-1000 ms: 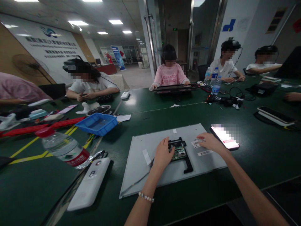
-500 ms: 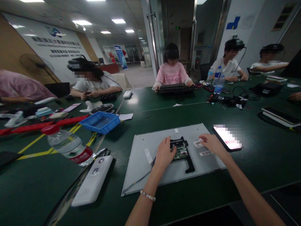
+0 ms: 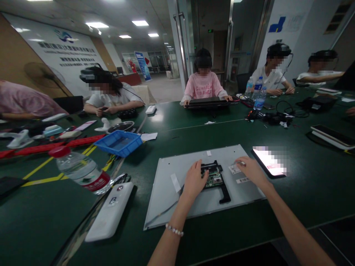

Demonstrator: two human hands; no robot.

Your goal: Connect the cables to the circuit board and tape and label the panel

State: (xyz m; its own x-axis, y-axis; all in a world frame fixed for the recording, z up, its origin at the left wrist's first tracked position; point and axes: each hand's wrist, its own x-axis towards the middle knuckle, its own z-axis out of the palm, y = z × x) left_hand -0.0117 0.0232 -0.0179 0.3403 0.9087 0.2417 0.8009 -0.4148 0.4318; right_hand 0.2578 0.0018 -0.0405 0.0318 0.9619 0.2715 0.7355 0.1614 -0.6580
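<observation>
A flat light-grey panel lies on the green table. On it sits a black bracket that frames a green circuit board. My left hand is closed over the bracket's left side, thumb by the board; part of the bracket is hidden beneath it. Above the panel's right part, my right hand is in a pinch; something small may be between its fingertips, too small to name. Just left of those fingertips is a white label, and a barcode sticker shows below.
A lit phone lies right of the panel. To the left are a white power bank, a tilted water bottle and a blue tray. Several people sit around the table; one across holds a dark panel.
My right hand's fingers have shifted slightly in their pinch near the white label. My left hand stays on the bracket. The whole view has moved a little.
</observation>
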